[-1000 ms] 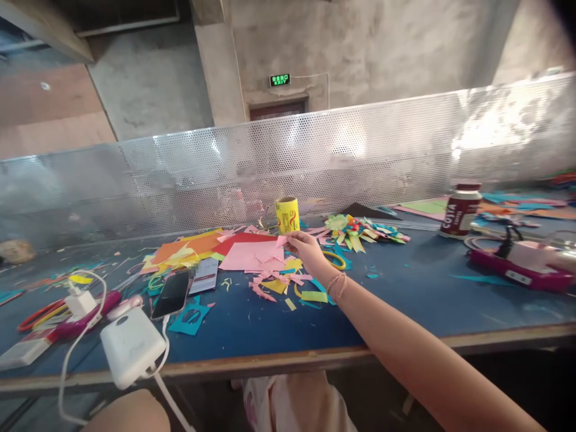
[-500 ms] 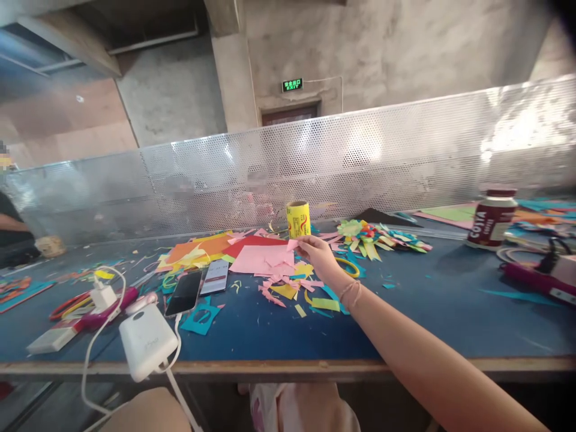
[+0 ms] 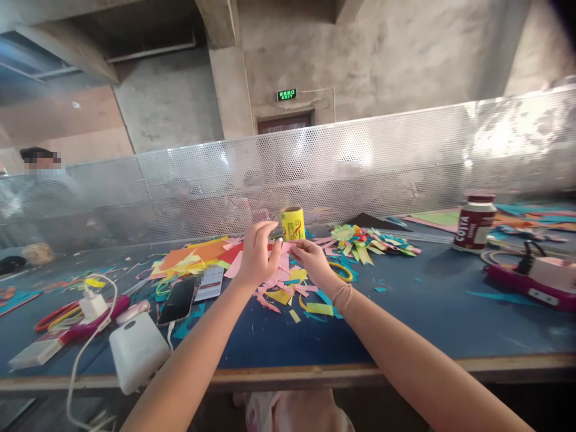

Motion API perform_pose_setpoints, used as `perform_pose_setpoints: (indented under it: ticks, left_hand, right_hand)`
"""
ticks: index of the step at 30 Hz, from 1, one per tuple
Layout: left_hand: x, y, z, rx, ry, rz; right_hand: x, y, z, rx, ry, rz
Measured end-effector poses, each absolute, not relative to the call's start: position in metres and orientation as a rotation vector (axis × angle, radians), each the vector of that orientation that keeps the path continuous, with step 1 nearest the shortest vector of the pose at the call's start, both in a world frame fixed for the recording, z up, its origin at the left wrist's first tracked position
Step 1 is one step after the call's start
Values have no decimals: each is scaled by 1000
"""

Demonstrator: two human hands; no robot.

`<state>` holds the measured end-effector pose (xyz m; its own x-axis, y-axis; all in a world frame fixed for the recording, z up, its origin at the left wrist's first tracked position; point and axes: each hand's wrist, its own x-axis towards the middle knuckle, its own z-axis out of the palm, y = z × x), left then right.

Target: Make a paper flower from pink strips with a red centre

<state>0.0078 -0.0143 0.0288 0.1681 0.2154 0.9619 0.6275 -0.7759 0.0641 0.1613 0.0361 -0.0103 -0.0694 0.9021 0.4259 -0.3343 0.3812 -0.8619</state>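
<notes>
Scrap [image 3: 287, 245], pink and small, sits at the fingertips of our right hand [image 3: 312, 259] — thumb and finger pinched together on it, in front of the upright yellow roll [image 3: 293, 223]. Our left hand [image 3: 257, 255] comes in just beside it, thumb and forefinger curved and apart; something dark shows near those tips, too small to name, and we cannot tell whether they grip it.

Below our hands lie pink clippings [image 3: 269, 302] and a pale yellow-green strip [image 3: 319, 309] on the blue table [image 3: 405, 327]. A yellow ring [image 3: 345, 275] lies just beside our right wrist, partly hidden. Left of our left hand we see orange paper [image 3: 174, 258], a lit phone [image 3: 210, 283] and a dark phone [image 3: 178, 300] side by side, with a white box [image 3: 137, 351] nearer us. Off to the right stand a bunch of paper ribbons [image 3: 360, 239] and, well apart, a bottle [image 3: 474, 225].
</notes>
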Motion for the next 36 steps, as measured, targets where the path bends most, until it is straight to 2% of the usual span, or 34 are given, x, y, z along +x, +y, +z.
perform_pose_setpoints:
  ticks: [5,13,17,25,36]
  left_hand:
    - [6,17,2,-2464,-1636,-2063]
    - [3,15,-9,-2647,-1623,-2660]
    - [10,8,-7,-2649,-1718,-2654]
    - [12,4,-5,-2573,-1731,-2695]
    - [12,2,-2,-2550,-1683,-2620]
  right_hand:
    - [160,35,-12,-681,-1390,1020]
    - [161,29,-9,-765,-1523,878]
    - [160,29,-9,-739,-1574,836]
    - [161,24,-6,-721,-1729,542]
    - [164,18,-3,-710,-1829,415]
